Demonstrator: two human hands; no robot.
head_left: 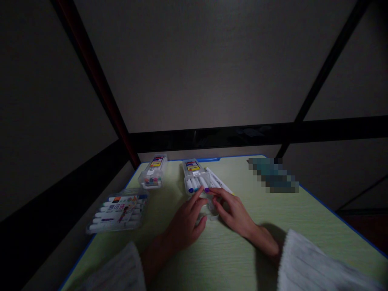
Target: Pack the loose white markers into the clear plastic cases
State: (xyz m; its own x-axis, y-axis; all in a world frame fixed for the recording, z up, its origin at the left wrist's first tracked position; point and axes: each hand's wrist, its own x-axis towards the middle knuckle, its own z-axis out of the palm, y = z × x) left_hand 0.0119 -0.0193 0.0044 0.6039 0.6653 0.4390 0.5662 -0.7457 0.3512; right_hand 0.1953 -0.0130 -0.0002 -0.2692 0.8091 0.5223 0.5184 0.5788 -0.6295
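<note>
A clear plastic marker case [194,166] lies in the middle of the table, its see-through lid [214,216] folded down towards me. Several white markers with blue, teal and purple ends stick out of its opening. My left hand [189,218] is open, with its fingers apart and the index fingertip close to the marker ends. The index fingertip of my right hand [232,210] touches the purple-ended marker [205,185]. Its other fingers are bent and apart over the lid. To the right of the case lie white markers with yellow ends [218,180].
A second clear marker case [154,169], closed and with a handle, stands at the back left. A flat pack of markers [118,212] overhangs the left edge. At the right is a pixelated greenish object [273,174]. The pale green table [303,242] has a blue rim before a wall.
</note>
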